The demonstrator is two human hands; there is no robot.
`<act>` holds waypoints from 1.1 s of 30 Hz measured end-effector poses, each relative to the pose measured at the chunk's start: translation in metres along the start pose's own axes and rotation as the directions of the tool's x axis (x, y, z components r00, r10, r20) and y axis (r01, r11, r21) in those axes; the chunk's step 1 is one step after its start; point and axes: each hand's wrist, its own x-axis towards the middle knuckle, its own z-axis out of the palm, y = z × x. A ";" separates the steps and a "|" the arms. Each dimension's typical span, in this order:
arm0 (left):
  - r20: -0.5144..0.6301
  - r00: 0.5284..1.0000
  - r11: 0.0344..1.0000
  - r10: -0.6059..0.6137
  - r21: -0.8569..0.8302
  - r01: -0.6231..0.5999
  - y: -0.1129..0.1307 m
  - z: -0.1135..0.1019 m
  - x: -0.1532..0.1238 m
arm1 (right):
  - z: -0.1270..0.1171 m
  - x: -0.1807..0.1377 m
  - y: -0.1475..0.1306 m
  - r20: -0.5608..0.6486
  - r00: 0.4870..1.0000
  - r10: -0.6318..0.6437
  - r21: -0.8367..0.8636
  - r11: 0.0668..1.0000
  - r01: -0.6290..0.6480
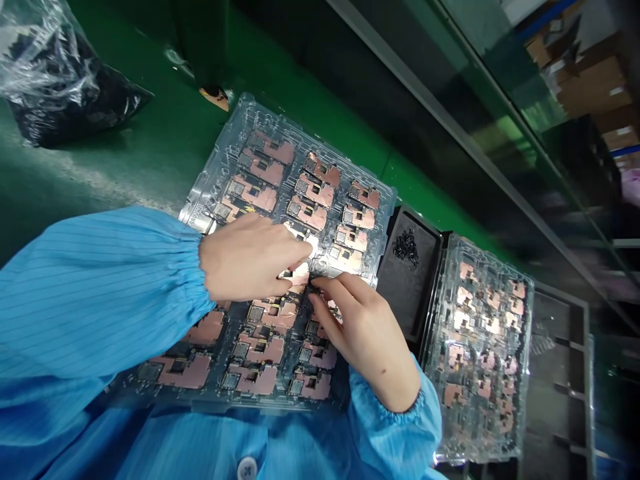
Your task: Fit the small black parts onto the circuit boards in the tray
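A clear plastic tray (235, 127) full of copper-coloured circuit boards (310, 193) lies on the green bench in front of me. My left hand (245, 257) rests over the tray's middle with fingers curled together, its fingertips pressing on a board (303, 273) there. My right hand (367, 333) comes from below right, fingers bent, and pinches at the same board's lower edge. Both arms wear blue striped sleeves. What lies directly under the fingertips is hidden.
A small black tray (400, 293) with a pile of tiny black parts (406, 247) sits right of the main tray. Another clear tray of boards (480, 347) stands further right. A crumpled plastic bag (55, 73) lies at the far left. A metal rail runs along the bench's back.
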 end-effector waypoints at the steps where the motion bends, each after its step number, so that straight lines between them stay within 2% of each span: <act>1: -0.001 1.000 1.000 0.004 0.009 -0.004 0.000 0.000 0.000 | 0.001 0.000 -0.001 0.001 1.000 0.001 -0.017 1.000 -0.001; 8: -0.005 0.999 0.998 0.044 0.046 -0.044 -0.002 0.002 -0.001 | 0.002 -0.004 -0.004 -0.018 1.000 0.000 -0.087 0.996 -0.001; 17: -0.053 0.997 0.993 0.062 0.107 -0.056 -0.002 0.010 -0.003 | 0.006 -0.006 -0.012 0.014 1.000 -0.004 -0.243 0.970 0.008; 22: -0.042 0.997 0.994 0.061 0.088 -0.058 -0.002 0.007 -0.004 | 0.004 0.004 -0.013 0.060 0.998 0.006 -0.297 0.955 0.012; 28: -0.018 0.998 0.998 0.052 0.041 -0.051 0.000 0.001 -0.005 | -0.005 0.018 -0.002 0.266 0.964 -0.006 -0.126 0.991 0.040; 33: -0.014 0.999 0.998 0.049 0.041 -0.048 0.000 -0.001 -0.006 | -0.008 0.018 0.003 0.309 0.951 -0.011 -0.053 0.998 0.029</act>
